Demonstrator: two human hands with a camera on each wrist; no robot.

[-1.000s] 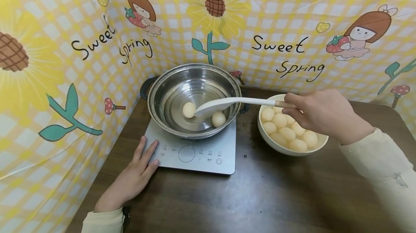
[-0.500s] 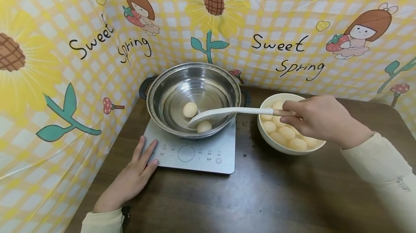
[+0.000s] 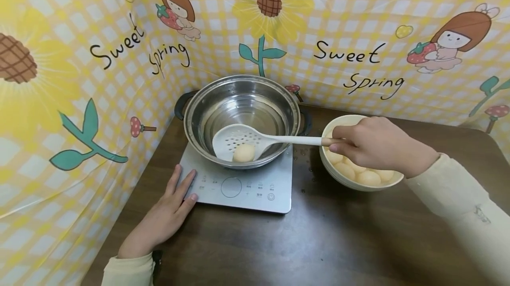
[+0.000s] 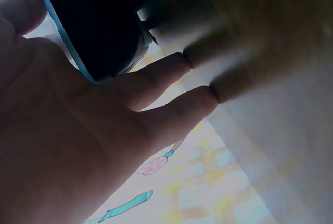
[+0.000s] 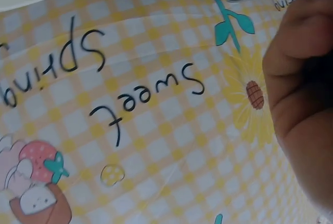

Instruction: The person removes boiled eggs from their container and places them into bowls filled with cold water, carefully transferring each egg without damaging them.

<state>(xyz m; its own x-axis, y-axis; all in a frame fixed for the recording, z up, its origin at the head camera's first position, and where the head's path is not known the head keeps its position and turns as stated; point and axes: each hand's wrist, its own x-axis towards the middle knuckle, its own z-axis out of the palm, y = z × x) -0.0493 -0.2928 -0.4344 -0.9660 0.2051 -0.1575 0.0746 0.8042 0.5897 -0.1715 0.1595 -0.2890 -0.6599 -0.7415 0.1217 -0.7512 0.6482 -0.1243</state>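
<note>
In the head view, my right hand (image 3: 368,146) grips the wooden handle end of a white slotted spoon (image 3: 295,140). The spoon's perforated bowl lies over the front of a steel pot (image 3: 292,109), carrying one pale egg (image 3: 244,152). Whether another egg lies under the spoon is hidden. The pot stands on a flat induction cooker (image 3: 255,202). My left hand (image 3: 167,213) rests with fingers spread on the cooker's left front corner; the left wrist view shows that hand (image 4: 99,115) with its fingers extended beside the cooker's dark side.
Right of the cooker, partly under my right hand, a white bowl (image 3: 336,178) holds several pale eggs (image 3: 368,178). Water drops dot the brown table (image 3: 255,250) between pot and bowl. A yellow checked cloth (image 3: 342,16) covers the walls behind and to the left.
The slotted spoon has turned from edge-on to face up and now carries an egg. Two eggs showed in the pot before; one shows now. My left hand stays put.
</note>
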